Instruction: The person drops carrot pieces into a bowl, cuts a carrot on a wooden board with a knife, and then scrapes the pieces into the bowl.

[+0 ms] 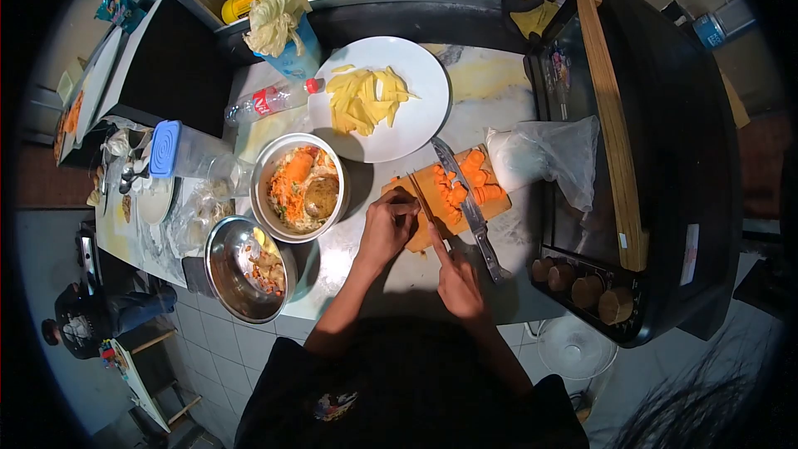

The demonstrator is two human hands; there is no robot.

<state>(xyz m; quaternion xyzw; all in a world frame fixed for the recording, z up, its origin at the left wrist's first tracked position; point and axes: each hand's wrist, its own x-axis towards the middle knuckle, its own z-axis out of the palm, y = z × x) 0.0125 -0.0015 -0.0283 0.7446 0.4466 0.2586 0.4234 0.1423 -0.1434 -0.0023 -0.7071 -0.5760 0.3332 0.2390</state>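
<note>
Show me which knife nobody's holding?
The knife lying across the cutting board, with orange pieces on both sides; the other knife is in the right hand.

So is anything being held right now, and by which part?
The right hand holds a knife by its handle. The left hand is at the cutting board; whether it grips anything cannot be told.

Slim dark-bladed knife (421, 198): gripped by handle, blade slanted over the board, tip toward far edge. Orange-brown rectangular cutting board (427, 177): flat on pale marbled worktop (490, 75), set slightly askew. Bright orange chopped carrot chunks (453, 193): loose, uneven, clustered on the board, right of that blade. Exact contact at cutting edge: hidden.
</note>
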